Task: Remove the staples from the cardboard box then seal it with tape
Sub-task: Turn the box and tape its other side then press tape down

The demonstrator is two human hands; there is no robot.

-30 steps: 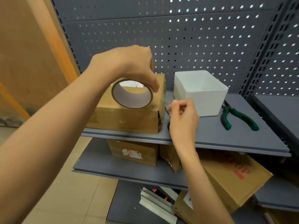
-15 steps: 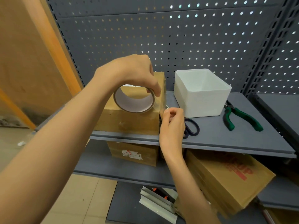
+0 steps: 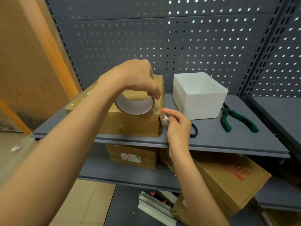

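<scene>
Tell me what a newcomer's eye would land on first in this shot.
First, the left hand gripping a roll of tape over the cardboard box on the grey shelf, while the right hand pinches the clear tape end at the box's right corner. Next, the white bin just right of the box, with green-handled pliers lying beyond it.

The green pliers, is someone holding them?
No, the green pliers lie alone on the shelf, right of the white bin, with neither hand on them.
</scene>
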